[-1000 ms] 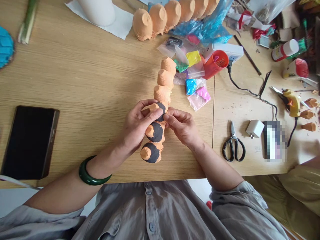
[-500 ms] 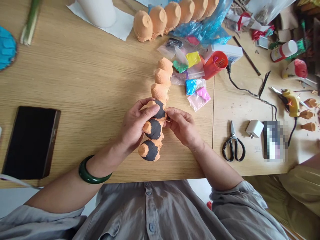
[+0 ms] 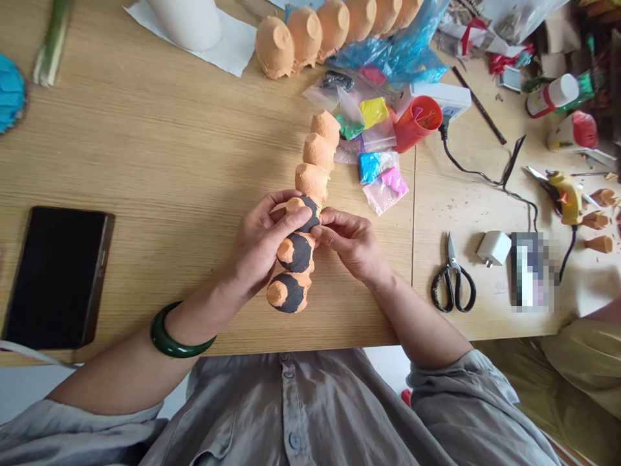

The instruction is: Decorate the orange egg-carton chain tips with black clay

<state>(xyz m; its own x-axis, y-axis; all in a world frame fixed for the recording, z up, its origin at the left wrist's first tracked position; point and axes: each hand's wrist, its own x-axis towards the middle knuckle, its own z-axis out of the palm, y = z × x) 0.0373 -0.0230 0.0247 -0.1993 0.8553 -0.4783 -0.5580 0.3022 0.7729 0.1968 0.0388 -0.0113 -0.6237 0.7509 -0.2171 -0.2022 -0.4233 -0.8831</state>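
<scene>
An orange egg-carton strip (image 3: 317,150) with a row of bumps is held upright over the table between my hands. Its three bumps nearest me carry black patches (image 3: 297,254) around their orange tips. My left hand (image 3: 264,236) grips the strip from the left, thumb lying across the third black patch. From the right, my right hand (image 3: 352,243) pinches the strip's edge beside that same patch, its thumb tip against the black. The fingertips behind the strip are hidden.
Another orange egg-carton strip (image 3: 305,35) lies at the back by blue plastic (image 3: 398,55). Bagged coloured clay (image 3: 371,167) and a red cup (image 3: 420,123) stand beyond my right hand. Scissors (image 3: 452,278), a plug adapter (image 3: 493,248) and a glue gun (image 3: 570,197) lie right; a phone (image 3: 58,275) left.
My right thumb has moved onto the edge of the third black patch. The strip has tilted slightly, its far end shifting right. My left hand keeps its grip.
</scene>
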